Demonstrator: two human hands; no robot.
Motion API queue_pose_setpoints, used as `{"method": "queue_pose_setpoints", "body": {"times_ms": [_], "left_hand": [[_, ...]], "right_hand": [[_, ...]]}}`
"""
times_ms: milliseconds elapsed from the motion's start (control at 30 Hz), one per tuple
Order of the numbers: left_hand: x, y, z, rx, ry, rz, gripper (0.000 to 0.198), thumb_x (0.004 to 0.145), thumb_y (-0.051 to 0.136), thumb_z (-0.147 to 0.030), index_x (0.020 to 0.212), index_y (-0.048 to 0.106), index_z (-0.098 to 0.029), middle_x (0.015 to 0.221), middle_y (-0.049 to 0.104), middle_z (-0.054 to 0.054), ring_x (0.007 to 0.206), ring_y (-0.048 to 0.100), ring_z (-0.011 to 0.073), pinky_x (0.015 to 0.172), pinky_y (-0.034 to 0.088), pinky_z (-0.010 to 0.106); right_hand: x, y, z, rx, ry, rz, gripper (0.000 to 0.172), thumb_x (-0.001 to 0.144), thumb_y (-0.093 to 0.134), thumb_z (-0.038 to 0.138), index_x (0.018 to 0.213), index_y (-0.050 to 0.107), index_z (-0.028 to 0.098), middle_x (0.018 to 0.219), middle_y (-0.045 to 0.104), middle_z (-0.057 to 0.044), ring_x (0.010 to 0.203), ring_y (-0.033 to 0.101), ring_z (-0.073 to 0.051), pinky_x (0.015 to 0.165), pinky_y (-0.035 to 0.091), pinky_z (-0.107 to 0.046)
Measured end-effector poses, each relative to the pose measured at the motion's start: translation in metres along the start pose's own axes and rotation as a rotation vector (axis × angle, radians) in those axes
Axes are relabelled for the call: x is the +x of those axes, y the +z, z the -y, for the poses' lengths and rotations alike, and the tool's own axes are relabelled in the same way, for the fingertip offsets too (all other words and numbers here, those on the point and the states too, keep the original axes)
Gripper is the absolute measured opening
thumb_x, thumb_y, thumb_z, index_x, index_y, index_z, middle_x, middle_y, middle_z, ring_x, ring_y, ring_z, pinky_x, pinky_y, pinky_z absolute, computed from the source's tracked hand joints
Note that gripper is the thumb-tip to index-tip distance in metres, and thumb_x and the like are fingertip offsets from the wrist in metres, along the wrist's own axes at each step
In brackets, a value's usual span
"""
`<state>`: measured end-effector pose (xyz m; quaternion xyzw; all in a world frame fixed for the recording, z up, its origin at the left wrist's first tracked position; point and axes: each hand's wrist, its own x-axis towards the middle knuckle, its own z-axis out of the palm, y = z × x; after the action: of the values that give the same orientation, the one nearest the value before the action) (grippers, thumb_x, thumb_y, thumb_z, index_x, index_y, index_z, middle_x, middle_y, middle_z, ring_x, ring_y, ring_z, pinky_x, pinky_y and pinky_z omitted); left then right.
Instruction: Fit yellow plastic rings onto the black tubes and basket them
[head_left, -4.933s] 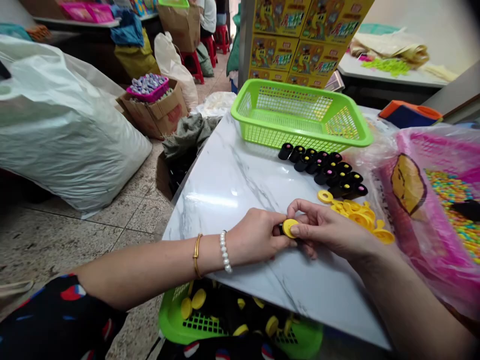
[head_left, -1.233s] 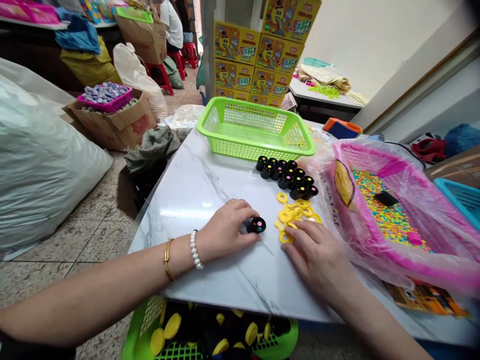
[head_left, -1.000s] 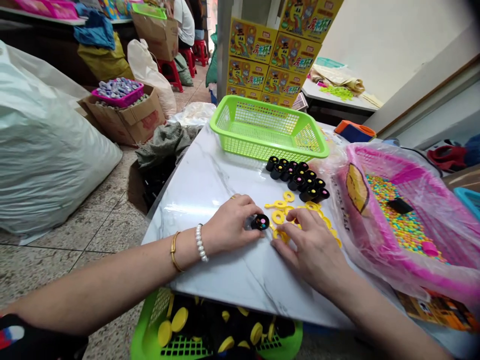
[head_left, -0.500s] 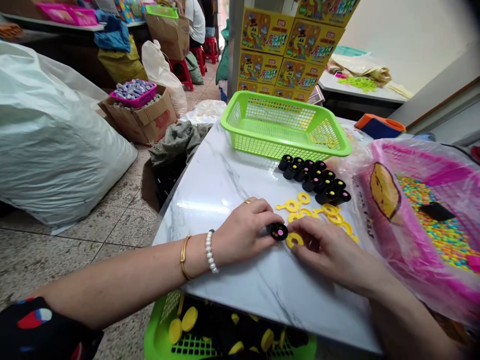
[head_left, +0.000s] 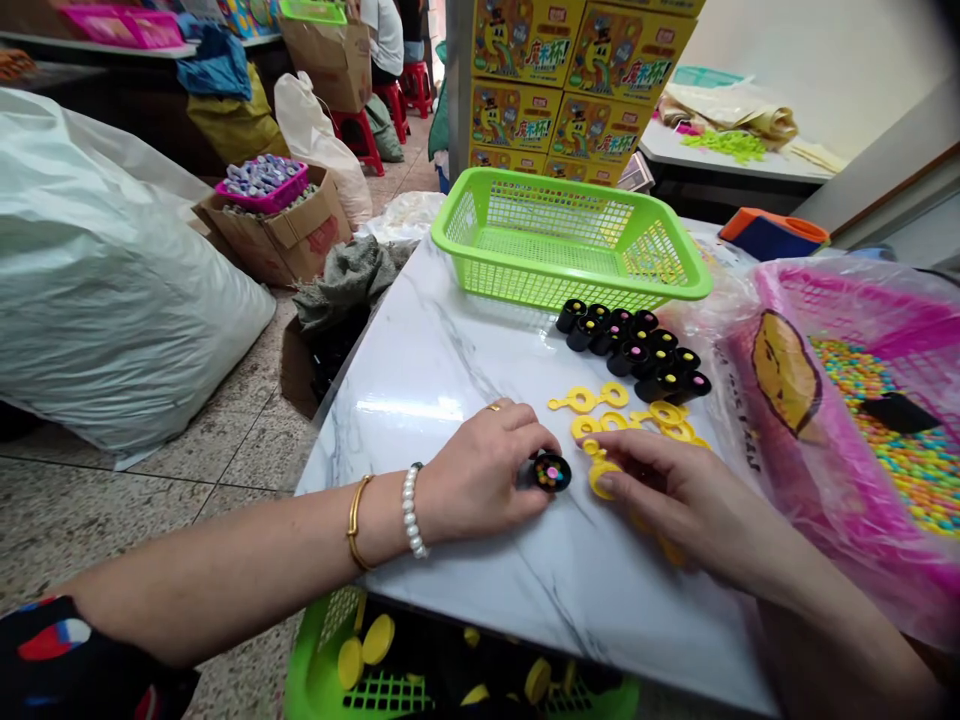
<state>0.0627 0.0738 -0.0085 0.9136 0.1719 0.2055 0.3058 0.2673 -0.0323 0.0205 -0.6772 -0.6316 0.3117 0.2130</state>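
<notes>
My left hand [head_left: 484, 465], with a pearl bracelet and a gold bangle on the wrist, grips a small black cup [head_left: 553, 473]. Its open mouth faces me and shows coloured beads and a pink piece inside. Just to the right, my right hand [head_left: 679, 485] pinches a yellow plastic ring-shaped lid with a tab [head_left: 601, 478]. The lid and the cup are apart. Several more yellow ring lids [head_left: 581, 400] lie flat beyond my fingers. Behind them, several black cups [head_left: 628, 357] stand in a cluster, with yellow or pink pieces in their mouths.
A green basket [head_left: 570, 285] stands at the table's far end. On the right is a plastic-lined pink basket [head_left: 832, 450] of coloured beads. Under the near edge sits another green basket [head_left: 304, 660] of black cups and yellow lids. A big white sack [head_left: 120, 280] fills the left floor.
My right hand has turned the yellow lid, whose tab now points up, and moved it slightly right, away from the cup. My left hand still holds the cup. The view has shifted slightly.
</notes>
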Motion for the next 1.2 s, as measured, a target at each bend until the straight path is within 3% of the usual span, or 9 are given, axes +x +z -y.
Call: {"method": "queue_pose_setpoints", "body": {"times_ms": [100,200,333,433,500,600,833,1033,1200], "left_hand": [[-0.001,0.0,-0.001,0.018,0.0,0.023,0.023,0.073,0.066,-0.02,0.095,0.067,-0.014,0.089,0.063,0.008,0.084,0.054,0.0212,0.077,0.046,0.033],[-0.001,-0.001,-0.001,0.008,0.001,0.057,0.026,0.075,0.068,-0.027,0.098,0.067,-0.014,0.088,0.063,0.007,0.083,0.055,0.0211,0.078,0.046,0.033],[-0.001,0.0,0.0,-0.023,-0.004,0.061,0.031,0.078,0.072,-0.036,0.101,0.068,-0.016,0.085,0.064,0.006,0.081,0.056,0.0199,0.075,0.046,0.031],[-0.001,0.002,0.001,-0.029,-0.008,0.049,0.028,0.076,0.075,-0.034,0.098,0.069,-0.017,0.083,0.063,0.005,0.079,0.056,0.0186,0.072,0.045,0.03],[-0.002,0.004,0.001,-0.02,-0.001,0.038,0.027,0.076,0.075,-0.034,0.096,0.07,-0.016,0.081,0.063,0.004,0.077,0.056,0.018,0.072,0.045,0.029],[-0.001,0.005,0.001,-0.002,0.016,0.027,0.025,0.079,0.073,-0.035,0.094,0.07,-0.015,0.079,0.062,0.004,0.075,0.056,0.0174,0.07,0.044,0.029],[-0.002,0.003,-0.003,-0.023,-0.055,0.062,0.016,0.078,0.073,-0.033,0.084,0.07,-0.018,0.072,0.063,0.002,0.07,0.057,0.0157,0.065,0.044,0.027],[-0.003,0.003,-0.007,-0.094,-0.174,0.09,0.019,0.078,0.072,-0.037,0.08,0.069,-0.019,0.068,0.066,0.001,0.061,0.059,0.0145,0.055,0.04,0.024],[-0.001,-0.006,-0.01,-0.223,-0.172,0.164,0.016,0.078,0.069,-0.031,0.083,0.07,-0.016,0.067,0.066,0.0,0.058,0.057,0.0116,0.054,0.04,0.022]], "right_hand": [[0.002,0.0,0.004,0.414,0.177,0.088,0.023,0.09,0.056,0.044,0.089,0.058,0.021,0.073,0.068,-0.001,0.055,0.063,-0.015,0.051,0.051,-0.027],[0.003,0.002,0.006,0.628,0.237,0.04,0.027,0.083,0.067,0.046,0.091,0.06,0.02,0.08,0.069,-0.003,0.065,0.067,-0.017,0.06,0.055,-0.028],[0.003,0.004,0.001,0.497,0.182,-0.115,0.023,0.076,0.075,0.042,0.083,0.071,0.02,0.086,0.071,-0.004,0.081,0.066,-0.017,0.072,0.053,-0.025],[0.0,0.006,0.001,0.565,0.256,-0.226,0.025,0.07,0.081,0.041,0.083,0.072,0.021,0.082,0.071,-0.003,0.071,0.065,-0.015,0.058,0.051,-0.021],[0.0,0.009,0.004,0.677,0.327,-0.2,0.029,0.069,0.081,0.041,0.085,0.07,0.021,0.066,0.067,0.0,0.05,0.058,-0.011,0.042,0.042,-0.018],[0.005,0.016,0.009,0.787,0.379,-0.053,0.03,0.072,0.08,0.04,0.087,0.064,0.02,0.051,0.06,0.005,0.035,0.05,-0.008,0.034,0.034,-0.016],[0.012,0.029,0.011,0.81,0.384,-0.007,0.032,0.07,0.083,0.037,0.083,0.06,0.018,0.058,0.068,0.0,0.048,0.064,-0.012,0.05,0.053,-0.021],[0.01,0.029,0.021,0.733,0.357,-0.065,0.029,0.072,0.081,0.037,0.082,0.061,0.019,0.059,0.069,0.0,0.05,0.065,-0.013,0.053,0.055,-0.022],[0.012,0.029,0.018,0.788,0.346,-0.025,0.029,0.07,0.083,0.037,0.079,0.061,0.019,0.057,0.068,0.001,0.05,0.065,-0.012,0.053,0.055,-0.019]]}}
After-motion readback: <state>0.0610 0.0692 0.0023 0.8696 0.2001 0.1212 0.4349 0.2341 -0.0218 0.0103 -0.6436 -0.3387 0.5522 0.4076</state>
